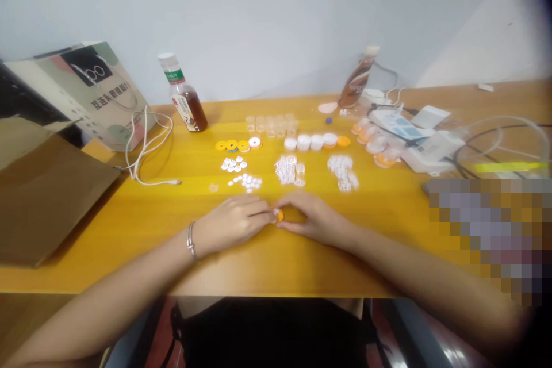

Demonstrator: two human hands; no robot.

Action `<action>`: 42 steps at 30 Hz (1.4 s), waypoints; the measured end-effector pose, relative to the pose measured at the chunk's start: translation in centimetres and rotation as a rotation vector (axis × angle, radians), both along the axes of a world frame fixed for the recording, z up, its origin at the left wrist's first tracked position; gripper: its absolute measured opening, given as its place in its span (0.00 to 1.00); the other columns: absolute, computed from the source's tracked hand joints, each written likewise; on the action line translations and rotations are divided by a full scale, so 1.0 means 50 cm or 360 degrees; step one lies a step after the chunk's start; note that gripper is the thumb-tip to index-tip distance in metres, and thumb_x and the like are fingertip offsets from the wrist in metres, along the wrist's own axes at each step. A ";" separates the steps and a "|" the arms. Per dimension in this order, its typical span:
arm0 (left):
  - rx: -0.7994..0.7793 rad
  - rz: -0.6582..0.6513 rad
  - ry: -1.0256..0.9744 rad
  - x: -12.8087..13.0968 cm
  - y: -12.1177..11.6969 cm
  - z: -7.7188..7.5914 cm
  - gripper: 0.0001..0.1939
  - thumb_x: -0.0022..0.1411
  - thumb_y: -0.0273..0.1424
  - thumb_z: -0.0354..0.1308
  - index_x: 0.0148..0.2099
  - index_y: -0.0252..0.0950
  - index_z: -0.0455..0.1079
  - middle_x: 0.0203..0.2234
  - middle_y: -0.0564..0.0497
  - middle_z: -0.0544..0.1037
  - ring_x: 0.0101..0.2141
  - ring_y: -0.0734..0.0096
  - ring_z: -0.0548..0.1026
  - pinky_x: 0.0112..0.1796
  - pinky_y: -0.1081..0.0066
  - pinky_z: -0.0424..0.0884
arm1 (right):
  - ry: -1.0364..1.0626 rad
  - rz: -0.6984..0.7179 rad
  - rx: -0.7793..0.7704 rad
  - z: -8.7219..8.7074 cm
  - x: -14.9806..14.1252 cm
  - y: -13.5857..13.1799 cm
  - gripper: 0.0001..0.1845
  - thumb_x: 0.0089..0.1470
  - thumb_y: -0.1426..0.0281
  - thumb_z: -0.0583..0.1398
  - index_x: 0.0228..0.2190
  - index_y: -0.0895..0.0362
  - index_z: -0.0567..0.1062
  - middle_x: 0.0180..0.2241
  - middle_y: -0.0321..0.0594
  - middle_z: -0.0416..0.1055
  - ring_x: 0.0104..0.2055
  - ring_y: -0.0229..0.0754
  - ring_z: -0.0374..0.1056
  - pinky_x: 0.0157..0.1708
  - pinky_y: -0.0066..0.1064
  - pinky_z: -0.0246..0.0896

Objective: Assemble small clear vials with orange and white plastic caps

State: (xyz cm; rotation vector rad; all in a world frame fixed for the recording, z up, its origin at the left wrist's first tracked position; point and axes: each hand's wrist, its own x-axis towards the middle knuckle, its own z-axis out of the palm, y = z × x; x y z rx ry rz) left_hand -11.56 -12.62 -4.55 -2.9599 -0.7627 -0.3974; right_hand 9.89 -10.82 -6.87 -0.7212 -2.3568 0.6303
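Note:
My left hand and my right hand meet on the yellow table near its front edge. Between their fingertips sits a small orange and white round part, and both hands pinch it. Just beyond the hands lie piles of small white discs, clear plastic pieces and more white pieces. Farther back runs a row of yellow rings and a row of white caps. A bracelet is on my left wrist.
A tea bottle stands at the back left, and another bottle leans at the back right. A paper bag and brown cardboard fill the left side, with a white cable beside them. Boxes and cables crowd the right.

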 end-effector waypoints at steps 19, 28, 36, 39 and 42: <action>-0.0747 0.0672 -0.0228 0.042 0.004 0.014 0.11 0.59 0.36 0.53 0.31 0.35 0.70 0.27 0.52 0.74 0.28 0.74 0.69 0.30 0.73 0.62 | 0.0071 -0.0087 0.0217 -0.030 -0.009 -0.005 0.04 0.50 0.69 0.61 0.28 0.57 0.71 0.30 0.40 0.71 0.33 0.39 0.66 0.34 0.31 0.63; -0.0559 0.0790 0.0247 0.071 0.012 0.038 0.09 0.52 0.32 0.55 0.26 0.33 0.71 0.21 0.47 0.73 0.23 0.70 0.69 0.24 0.72 0.57 | -0.0012 -0.0126 0.0196 -0.020 -0.013 -0.017 0.04 0.49 0.70 0.61 0.27 0.57 0.71 0.29 0.39 0.70 0.32 0.39 0.65 0.34 0.32 0.62; -0.0864 0.0682 -0.0079 0.046 0.016 0.022 0.06 0.49 0.32 0.56 0.29 0.35 0.71 0.22 0.51 0.75 0.23 0.76 0.68 0.26 0.75 0.60 | -0.0002 -0.0085 0.0198 -0.025 -0.015 -0.016 0.04 0.49 0.69 0.61 0.28 0.57 0.72 0.30 0.39 0.70 0.33 0.39 0.64 0.34 0.30 0.61; -0.0985 0.0661 -0.0164 0.037 0.019 0.019 0.06 0.47 0.31 0.57 0.30 0.35 0.71 0.23 0.53 0.75 0.23 0.76 0.69 0.26 0.76 0.61 | 0.0008 -0.0079 0.0208 -0.025 -0.016 -0.017 0.04 0.49 0.69 0.61 0.27 0.57 0.72 0.29 0.39 0.70 0.32 0.38 0.64 0.33 0.30 0.61; -0.1104 0.0625 -0.0194 0.033 0.021 0.019 0.07 0.47 0.31 0.57 0.31 0.35 0.71 0.23 0.53 0.74 0.24 0.77 0.69 0.25 0.77 0.62 | 0.0022 -0.0074 0.0203 -0.024 -0.016 -0.017 0.04 0.49 0.69 0.61 0.28 0.58 0.73 0.29 0.39 0.70 0.32 0.39 0.64 0.33 0.30 0.61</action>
